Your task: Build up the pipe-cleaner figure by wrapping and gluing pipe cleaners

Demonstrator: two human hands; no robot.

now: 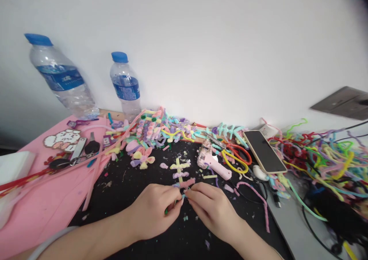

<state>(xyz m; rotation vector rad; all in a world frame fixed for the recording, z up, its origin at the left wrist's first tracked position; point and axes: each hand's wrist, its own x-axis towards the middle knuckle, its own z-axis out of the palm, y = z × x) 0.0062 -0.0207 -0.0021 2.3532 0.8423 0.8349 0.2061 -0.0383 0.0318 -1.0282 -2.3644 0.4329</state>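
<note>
In the head view, forearms slant in from the bottom edge, left hand (156,210) and right hand (214,208) nearly meeting at lower centre. Fingertips hide the near end of a pipe-cleaner fishbone (180,172) mid-frame over the black bench (126,198); both hands pinch there, fingers curled closely.

Fuzzy matt yellow-and-purple ribbed pipe-cleaner figure (180,174), smooth pink plastic pistol-shaped glue gun (214,165), glossy clear plastic blue-capped bottle (126,87), glossy dark-screened rectangular phone (264,151), matt black tabletop (119,191), smooth white wall (215,53)
</note>
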